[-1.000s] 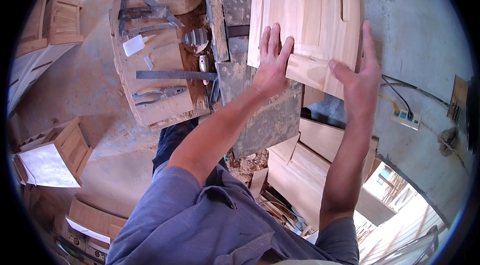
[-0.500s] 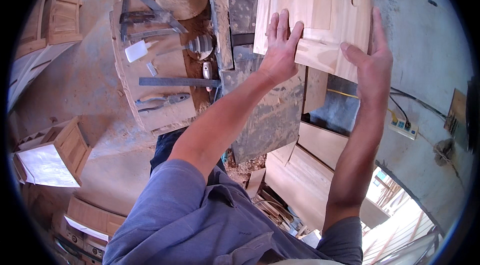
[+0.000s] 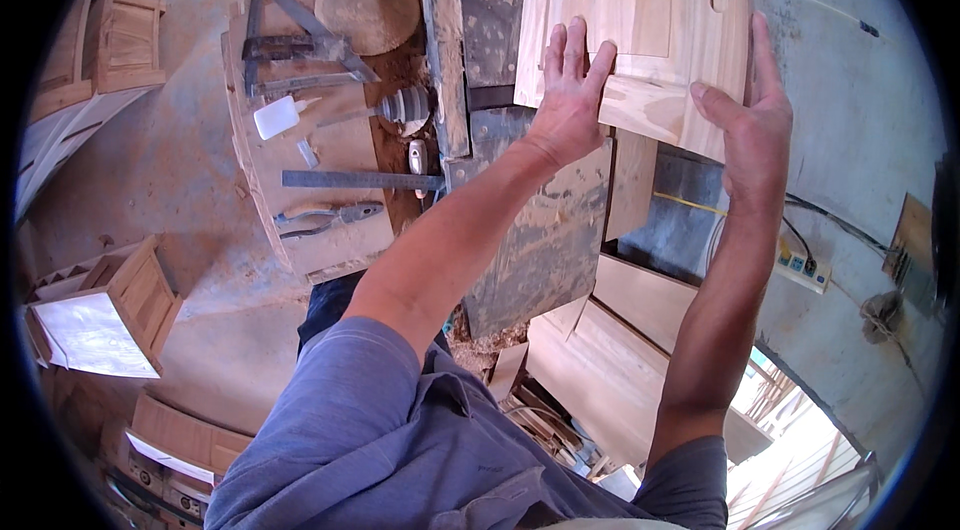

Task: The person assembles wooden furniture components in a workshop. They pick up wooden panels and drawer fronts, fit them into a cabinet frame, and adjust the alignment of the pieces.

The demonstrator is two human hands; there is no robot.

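A pale wooden cabinet door (image 3: pixel 625 15) with a raised panel and a slot-shaped handle cutout lies at the top of the view, its far end cut off. My left hand (image 3: pixel 572 95) rests flat on its near edge, fingers spread and pointing away from me. At the door's near right corner is my right hand (image 3: pixel 750 135), its thumb over the face and its fingers stretched along the right side edge. That hand holds the corner; its fingertips' undersides are hidden. Beneath the door is a dusty, dark work surface (image 3: pixel 530 250).
To the left, a wooden side bench (image 3: pixel 345 145) carries a metal ruler (image 3: pixel 350 180), pliers (image 3: pixel 335 217), a utility knife (image 3: pixel 417 160), a white bottle (image 3: pixel 277 117) and a triangular square (image 3: pixel 290 15). A power strip (image 3: pixel 805 270) lies at right. Wooden cabinets (image 3: pixel 105 315) stand at far left.
The whole view has shifted slightly, so bench, door and hands appear a little to the right and lower. Both hands keep the same places on the door.
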